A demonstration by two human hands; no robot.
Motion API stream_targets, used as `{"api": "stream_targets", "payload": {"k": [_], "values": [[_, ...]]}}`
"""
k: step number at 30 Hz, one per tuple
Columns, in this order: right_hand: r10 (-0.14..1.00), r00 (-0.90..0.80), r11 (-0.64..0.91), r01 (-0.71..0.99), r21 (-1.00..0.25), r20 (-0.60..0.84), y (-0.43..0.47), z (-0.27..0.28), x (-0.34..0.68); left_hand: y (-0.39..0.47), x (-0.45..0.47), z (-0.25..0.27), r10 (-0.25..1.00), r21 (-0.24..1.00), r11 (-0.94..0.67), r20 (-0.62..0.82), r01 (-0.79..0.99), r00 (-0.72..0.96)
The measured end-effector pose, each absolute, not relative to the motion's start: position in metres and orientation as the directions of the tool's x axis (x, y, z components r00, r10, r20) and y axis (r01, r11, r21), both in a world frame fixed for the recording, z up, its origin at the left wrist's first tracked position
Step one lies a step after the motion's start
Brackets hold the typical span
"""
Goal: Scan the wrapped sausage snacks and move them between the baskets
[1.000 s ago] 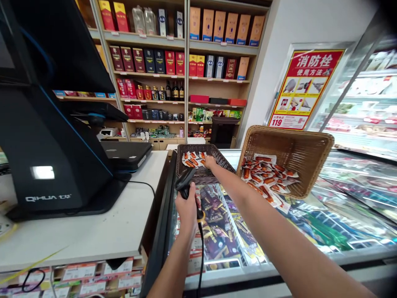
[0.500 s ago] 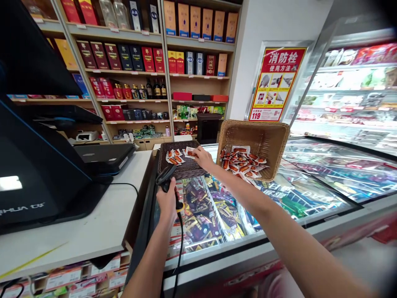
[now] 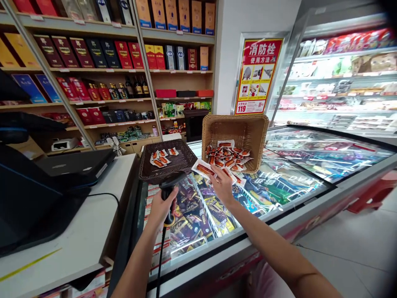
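Observation:
My left hand (image 3: 161,205) is wrapped round the handle of a black barcode scanner (image 3: 170,186), its cord hanging down over the freezer edge. In my right hand (image 3: 221,186) is a packaged sausage (image 3: 203,169), pinched at its right end, in front of the tan wicker basket. That basket (image 3: 260,142) stands tilted towards me with many wrapped sausages (image 3: 228,154) heaped in its lower part. To its left, a dark brown woven tray (image 3: 182,163) has several small wrapped sausages (image 3: 159,158) lying in it. The scanner's head overlaps the tray's near edge.
Beneath the baskets is a glass-topped chest freezer (image 3: 211,215) full of packaged frozen goods. A white counter (image 3: 62,231) with a dark checkout machine (image 3: 27,198) borders it on the left. Shelves of boxed bottles (image 3: 108,70) line the back; a red stool (image 3: 372,192) is at right.
My right hand has left the dark tray, where a sausage now lies released, and holds another packet before the tan basket. The scanner has turned towards that packet, and the view has shifted right.

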State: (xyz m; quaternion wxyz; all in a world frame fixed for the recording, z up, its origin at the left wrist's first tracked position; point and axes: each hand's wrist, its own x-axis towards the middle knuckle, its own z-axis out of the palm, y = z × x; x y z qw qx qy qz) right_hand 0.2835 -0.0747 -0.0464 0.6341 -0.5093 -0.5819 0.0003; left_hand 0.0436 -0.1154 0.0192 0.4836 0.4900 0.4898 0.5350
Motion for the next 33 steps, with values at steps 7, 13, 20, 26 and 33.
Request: {"api": "stream_targets", "payload": {"k": [7,13,20,26,33], "values": [[0.575,0.305,0.497,0.606,-0.621,0.759,-0.085,-0.032,0.285,-0.11,0.045,0.006,0.997,0.998,-0.039,0.036,0.054,0.062],[0.577,0.289,0.494,0.622,-0.608,0.764,-0.089,-0.03,0.284,-0.114,0.045,0.01,0.995,0.994,-0.062,0.055,0.092,0.086],[0.561,0.276,0.492,0.647,-0.583,0.78,-0.088,-0.029,0.285,-0.116,0.047,0.012,0.995,0.995,-0.056,0.049,0.084,0.085],[0.541,0.264,0.501,0.662,-0.558,0.799,-0.089,-0.03,0.284,-0.112,0.046,0.008,0.995,0.997,-0.052,0.047,0.064,0.087],[0.555,0.271,0.459,0.689,-0.561,0.786,-0.086,-0.032,0.287,-0.119,0.048,0.016,0.996,0.998,-0.058,0.056,0.037,0.065]]}}
